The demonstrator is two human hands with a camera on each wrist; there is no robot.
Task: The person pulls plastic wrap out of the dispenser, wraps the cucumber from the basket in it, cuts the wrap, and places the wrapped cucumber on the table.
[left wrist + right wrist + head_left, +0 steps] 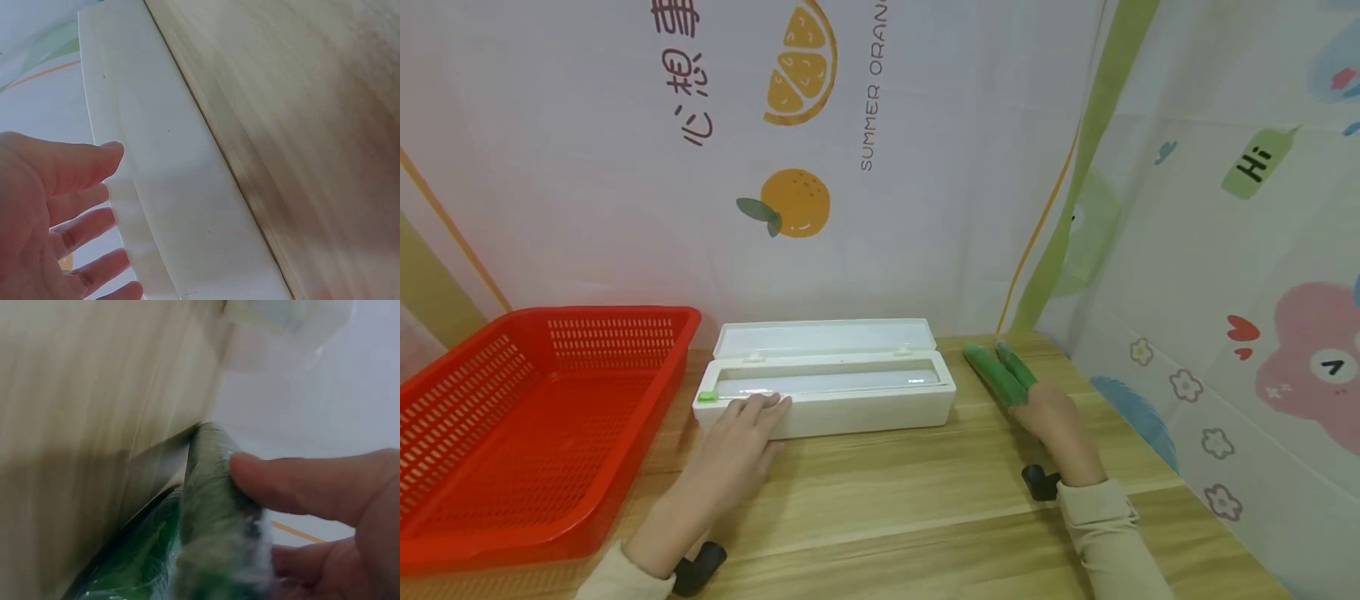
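Note:
A white cling film box [850, 408] stands on the table with its lid [826, 337] raised, showing the roll inside. My left hand [737, 442] rests its fingertips on the box's front top edge, near the green slider [707, 397]. In the left wrist view, the thumb and fingers [81, 224] are spread along the box's edge. Right of the box lie two green cucumbers [996, 372]. My right hand [1056, 417] grips the near end of one. In the right wrist view, that cucumber [215, 506] looks wrapped in clear film, pinched between thumb and fingers; the second cucumber [140, 556] lies beside it.
A red plastic basket [617, 467] stands at the left, close to the box. Wooden tabletop [887, 500] lies in front of the box. A printed cloth [925, 233] hangs behind the table, and another covers the right side. Each wrist wears a black camera mount [698, 569].

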